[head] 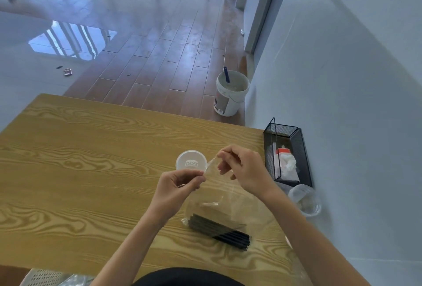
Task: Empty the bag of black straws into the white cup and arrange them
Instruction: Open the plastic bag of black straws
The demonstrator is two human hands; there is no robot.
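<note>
On a wood-grain counter (pixel 80 160) above plank flooring, both hands' fingers pinch the clear bag's (pixel 228 203) mouth: left hand (pixel 177 186), right hand (pixel 243 168). Black straws (pixel 219 231) lie near the front edge; the white cup (pixel 191 160) stands just beyond the hands.

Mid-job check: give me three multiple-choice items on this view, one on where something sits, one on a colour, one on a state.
1. Where is the white cup?
A. on the table, beyond the hands
B. inside the mesh basket
C. on the floor

2. What colour are the straws?
A. white
B. black
C. red

3. What is the state of the straws?
A. standing in the cup
B. scattered on the table
C. inside the clear bag

Answers: 1 A, it stands on the wood top; 2 B, a dark bundle; 3 C, both hands, left hand and right hand, pinch the bag's top.
</note>
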